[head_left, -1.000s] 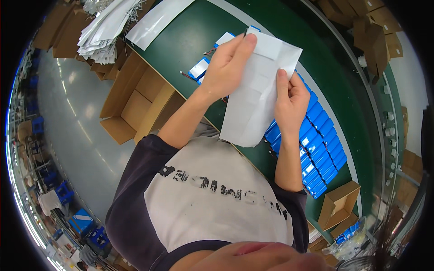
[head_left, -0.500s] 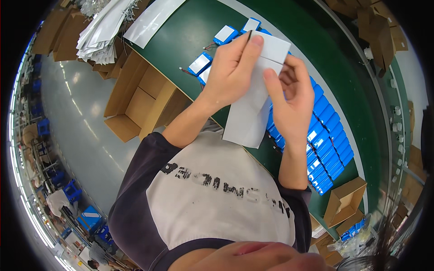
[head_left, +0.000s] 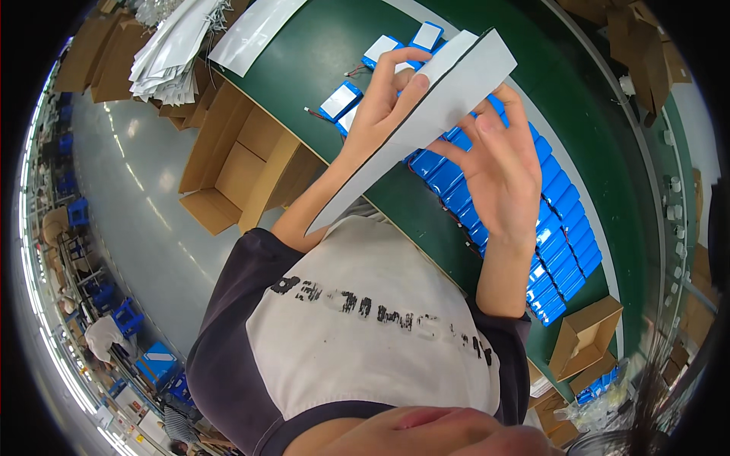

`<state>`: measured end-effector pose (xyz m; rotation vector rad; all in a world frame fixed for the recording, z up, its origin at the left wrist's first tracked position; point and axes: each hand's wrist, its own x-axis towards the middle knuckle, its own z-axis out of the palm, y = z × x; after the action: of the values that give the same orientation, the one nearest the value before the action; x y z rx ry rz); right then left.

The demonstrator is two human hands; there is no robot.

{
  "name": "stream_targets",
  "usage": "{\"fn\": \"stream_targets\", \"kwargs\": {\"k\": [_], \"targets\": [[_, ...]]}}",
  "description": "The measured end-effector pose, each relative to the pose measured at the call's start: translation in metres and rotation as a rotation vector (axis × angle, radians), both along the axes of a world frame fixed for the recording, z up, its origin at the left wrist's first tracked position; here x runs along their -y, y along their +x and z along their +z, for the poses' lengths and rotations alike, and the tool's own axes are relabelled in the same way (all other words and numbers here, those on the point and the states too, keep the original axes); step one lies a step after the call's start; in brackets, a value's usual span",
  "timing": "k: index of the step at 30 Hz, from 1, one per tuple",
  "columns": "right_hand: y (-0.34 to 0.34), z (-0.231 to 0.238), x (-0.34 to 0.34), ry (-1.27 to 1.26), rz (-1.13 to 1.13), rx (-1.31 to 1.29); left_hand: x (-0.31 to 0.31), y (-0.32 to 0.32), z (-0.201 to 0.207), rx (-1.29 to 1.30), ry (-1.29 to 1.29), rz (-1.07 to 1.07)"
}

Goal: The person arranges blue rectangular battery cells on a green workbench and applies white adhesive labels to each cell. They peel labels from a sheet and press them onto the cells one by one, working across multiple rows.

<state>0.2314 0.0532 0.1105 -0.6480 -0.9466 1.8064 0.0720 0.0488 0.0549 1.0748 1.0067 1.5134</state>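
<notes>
A long white sheet (head_left: 465, 85) with a thin dark edge slants above the green table, from upper right down towards my left forearm. My left hand (head_left: 386, 106) is closed on its upper part, the thumb in front and the fingers bent round the far side. Below the sheet's right edge, my right hand (head_left: 503, 178) has its fingers apart, with some fingertips close to or touching the sheet. Rows of blue shrink-wrapped battery packs (head_left: 561, 228) lie beneath and beside my right hand. Several packs with white labels (head_left: 340, 101) and short wires lie beyond my left hand.
An open cardboard box (head_left: 243, 163) stands by the table's left edge. White sheets (head_left: 171, 57) are stacked at the upper left, near a glossy white sheet (head_left: 255, 34) on the green table (head_left: 304, 57). A small open carton (head_left: 585, 338) sits at the lower right.
The white sheet has turned and swung, its lower end moving left across my left forearm and its dark edge now showing. My right hand's fingers have spread from their hold on its folded end.
</notes>
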Motion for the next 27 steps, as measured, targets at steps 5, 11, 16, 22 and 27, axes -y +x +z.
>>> {"fn": "stream_targets", "kwargs": {"k": [5,11,16,22,27], "targets": [[0.002,-0.001,-0.001,0.05,-0.022,0.079,0.002,-0.026,-0.001,-0.419,0.053,0.309],[0.016,-0.003,-0.014,0.317,-0.212,0.64,-0.013,-0.076,0.003,-0.804,0.391,0.608],[0.036,-0.027,-0.06,0.501,-0.309,0.885,0.014,-0.133,0.016,-0.681,0.086,0.194],[0.031,-0.062,-0.111,0.594,0.084,1.22,0.011,-0.105,-0.007,-1.23,0.2,-0.128],[0.004,-0.071,-0.117,0.665,0.263,1.262,0.008,-0.09,-0.017,-1.38,0.16,-0.111]]}}
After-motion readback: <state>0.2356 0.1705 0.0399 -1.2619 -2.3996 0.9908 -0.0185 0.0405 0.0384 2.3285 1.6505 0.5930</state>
